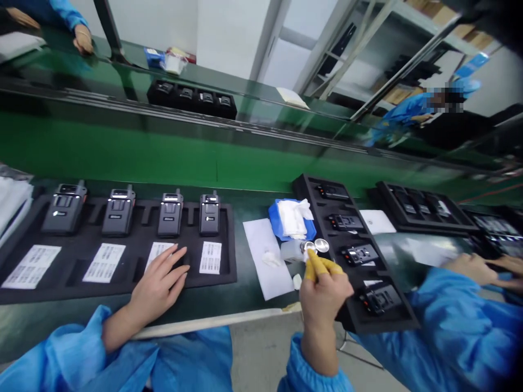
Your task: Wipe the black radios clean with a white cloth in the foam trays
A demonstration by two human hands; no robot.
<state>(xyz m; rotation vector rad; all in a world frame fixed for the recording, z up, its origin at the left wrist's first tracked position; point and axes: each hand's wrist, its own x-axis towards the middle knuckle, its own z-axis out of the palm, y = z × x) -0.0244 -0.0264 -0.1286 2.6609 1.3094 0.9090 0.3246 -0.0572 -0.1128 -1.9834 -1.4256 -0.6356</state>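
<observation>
My left hand (161, 280) lies with its fingers stretched out over the black foam tray (134, 272), touching the edge of a printed label sheet (157, 251). Several black handheld radios (170, 213) lie in that tray, each with a label sheet below it. My right hand (324, 286), with yellow finger cots on, is closed in a pinch at the metal top of a translucent bottle (291, 251). What the fingertips hold is hidden. A round metal lid (322, 245) is beside the bottle top. Behind them stands a blue bin (275, 220) of white wipes (292, 216).
White paper (261, 272) with a crumpled wipe lies between the trays. Right of my hand is a second foam tray (355, 318) with several radios, and another tray (439, 220) beyond. A co-worker's sleeve (457, 310) is close at right. A green partition (229, 158) runs behind.
</observation>
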